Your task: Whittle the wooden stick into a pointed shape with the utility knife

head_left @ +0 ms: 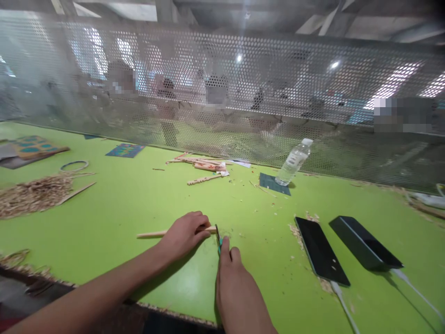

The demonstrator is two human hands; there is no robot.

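A thin wooden stick (pixel 150 234) lies across the green table (pixel 114 208), running left from my left hand (pixel 184 234). That hand is closed over the stick's right end and presses it to the table. My right hand (pixel 232 278) is closed on a small green-handled blade (pixel 218 237), its index finger stretched along the handle. The blade's tip meets the stick's end just right of my left fingers. Fine wood shavings lie around that spot.
Two dark phones (pixel 321 253) (pixel 365 243) with white cables lie at the right. A plastic water bottle (pixel 294 162) stands on a dark card at the back. Cut sticks (pixel 203 166), a shavings pile (pixel 33 195), a ring (pixel 74 165) and patterned cards lie about. A perforated metal screen (pixel 222 93) walls the far edge.
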